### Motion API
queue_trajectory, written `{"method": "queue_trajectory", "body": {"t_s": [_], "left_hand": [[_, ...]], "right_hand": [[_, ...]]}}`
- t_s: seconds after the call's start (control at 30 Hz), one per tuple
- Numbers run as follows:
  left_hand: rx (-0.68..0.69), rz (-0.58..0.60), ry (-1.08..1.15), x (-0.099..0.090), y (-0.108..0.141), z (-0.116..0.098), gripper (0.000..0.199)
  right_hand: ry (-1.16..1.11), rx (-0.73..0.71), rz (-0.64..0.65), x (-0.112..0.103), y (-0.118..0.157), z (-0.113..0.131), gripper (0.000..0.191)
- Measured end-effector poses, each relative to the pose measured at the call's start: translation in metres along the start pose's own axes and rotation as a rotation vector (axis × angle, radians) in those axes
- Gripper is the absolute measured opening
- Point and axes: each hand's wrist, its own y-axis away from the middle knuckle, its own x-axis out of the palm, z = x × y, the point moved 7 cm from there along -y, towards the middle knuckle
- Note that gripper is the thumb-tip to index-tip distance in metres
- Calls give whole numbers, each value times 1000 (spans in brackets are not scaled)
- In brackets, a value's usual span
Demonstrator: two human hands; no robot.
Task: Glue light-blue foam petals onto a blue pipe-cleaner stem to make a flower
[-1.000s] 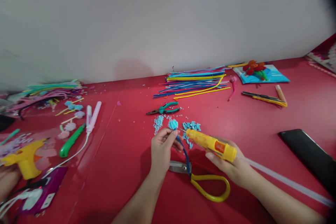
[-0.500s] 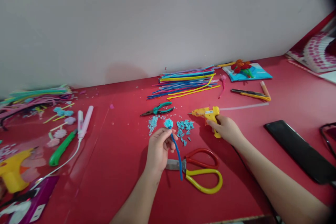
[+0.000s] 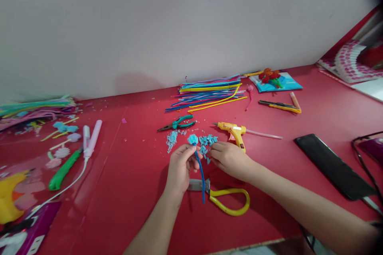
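My left hand is closed around a blue pipe-cleaner flower, pinching it just below its light-blue head, with the dark-blue stem hanging down. My right hand has its fingers curled at the right edge of a pile of cut blue pipe-cleaner pieces; whatever is between its fingertips is hidden. Just beyond that hand lies a yellow glue gun with a clear glue stick out of its back. Scissors rest below, one handle covered by my right hand and arm.
Teal-handled pliers and light-blue fluff trimmings lie beyond my left hand. Pipe cleaners are stacked near the wall. A black phone is at right. A green-handled cutter and a second yellow glue gun are at left.
My right hand has let go of the yellow glue gun, now lying on the table, and moved left to the cut blue pieces. The left hand still holds the flower.
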Motion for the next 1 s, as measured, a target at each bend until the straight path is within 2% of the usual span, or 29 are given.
{"method": "queue_trajectory", "body": {"t_s": [0.13,0.27,0.4,0.47,0.57,0.63,0.73,1.0], "left_hand": [[-7,-6,-4,1,1,-1,17],[-12,-1,-3,2,1,-3,16],[-13,-1,-5,1,0,-2,16],[-18,-1,-8,0,0,-1,17],[-30,4,-13,-1,0,1,18],[-42,17,-22,0,1,3,18],[-69,50,-42,5,3,6,18],[-139,121,-106,16,8,15,18]], "right_hand": [[72,55,135,18,-11,2,30],[88,80,174,32,-18,5,30],[-5,72,158,41,-19,6,30],[-90,94,116,36,-18,2,25],[-246,191,-7,12,-16,-13,10],[-368,245,-96,-8,-12,-22,17],[-552,283,-148,-26,-6,-26,16],[-993,442,-255,-27,4,-23,11]]}}
